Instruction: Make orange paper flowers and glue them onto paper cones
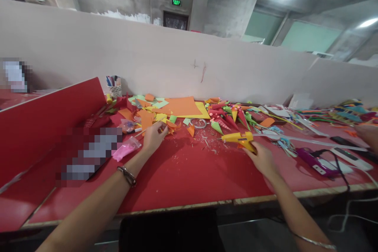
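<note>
My right hand (pixel 262 158) is closed round the handle of a yellow glue gun (pixel 238 138), which lies low over the red table (pixel 183 173) with its nozzle pointing left. My left hand (pixel 153 137) reaches forward to the heap of orange paper scraps (pixel 173 126), its fingers pinched on a thin stick (pixel 146 129) beside the scraps. A bracelet sits on my left wrist.
Orange and yellow paper sheets (pixel 183 107), several coloured paper cones (pixel 227 120), a tape roll (pixel 199 123) and a pen cup (pixel 114 86) lie behind. A pink bag (pixel 125 150) is left. Rulers, a purple tool (pixel 310 159) and cables are right. Another person's hand (pixel 367 134) shows far right.
</note>
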{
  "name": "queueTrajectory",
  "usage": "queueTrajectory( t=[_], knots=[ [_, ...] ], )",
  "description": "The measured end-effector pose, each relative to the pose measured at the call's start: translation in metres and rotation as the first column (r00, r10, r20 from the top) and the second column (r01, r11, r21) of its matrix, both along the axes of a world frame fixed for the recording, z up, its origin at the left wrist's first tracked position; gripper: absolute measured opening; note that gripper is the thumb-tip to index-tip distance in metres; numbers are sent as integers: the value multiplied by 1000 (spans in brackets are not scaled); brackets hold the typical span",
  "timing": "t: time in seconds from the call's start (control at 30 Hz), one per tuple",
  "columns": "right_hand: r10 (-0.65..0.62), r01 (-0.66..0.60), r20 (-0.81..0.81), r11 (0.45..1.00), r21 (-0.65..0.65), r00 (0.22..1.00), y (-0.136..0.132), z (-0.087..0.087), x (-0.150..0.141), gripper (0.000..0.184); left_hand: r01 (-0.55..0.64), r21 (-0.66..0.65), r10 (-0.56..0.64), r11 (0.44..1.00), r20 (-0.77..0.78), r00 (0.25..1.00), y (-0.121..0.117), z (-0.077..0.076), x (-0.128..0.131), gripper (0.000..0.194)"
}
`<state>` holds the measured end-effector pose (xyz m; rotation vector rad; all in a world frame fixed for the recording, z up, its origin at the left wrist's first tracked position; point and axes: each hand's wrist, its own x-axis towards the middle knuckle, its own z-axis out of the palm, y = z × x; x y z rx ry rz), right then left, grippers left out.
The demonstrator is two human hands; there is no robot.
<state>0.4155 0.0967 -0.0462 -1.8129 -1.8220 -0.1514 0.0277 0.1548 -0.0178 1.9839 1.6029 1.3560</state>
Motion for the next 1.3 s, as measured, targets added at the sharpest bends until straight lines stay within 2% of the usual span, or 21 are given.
queueTrajectory(
  t=[0.2,0.47,0.6,0.7,0.77,0.83,0.87,0.93,1.0,1.03,1.13,1.3],
  knots=[
    [-34,33,56,999,18,998,11,-1,10,28,-6,3,7,1000,-17,1000,1,0,0,19],
    [-47,47,39,999,6,998,29,2,-9,28,-4,19,4,1000,-13,1000,0,1,0,19],
    [-53,61,173,997,-42,984,29,5,-10,28,-3,10,3,1000,-10,1000,1,0,0,19],
    [-87,124,352,989,-83,932,20,18,-13,34,-4,3,4,1000,-10,1000,2,-1,0,20],
    [-163,232,438,967,-107,884,9,33,-23,37,-12,2,12,1000,-7,1000,2,-2,0,20],
    [-162,289,465,933,-216,870,-2,51,-42,25,-20,-3,20,1000,-9,1000,3,-3,-1,21],
    [-110,250,439,928,-276,892,-6,59,-55,20,-21,-7,21,1000,-13,1000,3,-3,-1,22],
    [69,34,292,942,-333,954,-9,74,-85,16,-18,-13,17,1000,-23,1000,3,-2,-1,22],
    [231,-184,125,935,-302,965,-2,82,-116,15,-20,-13,19,1000,-39,999,3,-2,-1,21],
    [265,-238,73,935,-261,961,5,84,-130,16,-22,-10,21,1000,-51,998,3,-1,-2,21],
    [261,-256,30,960,-116,965,33,78,-164,22,-20,0,20,1000,-91,996,3,-1,-2,19],
    [281,-279,16,957,-81,960,68,53,-187,25,-15,8,16,1000,-140,990,4,-3,-3,18]
  ],
)
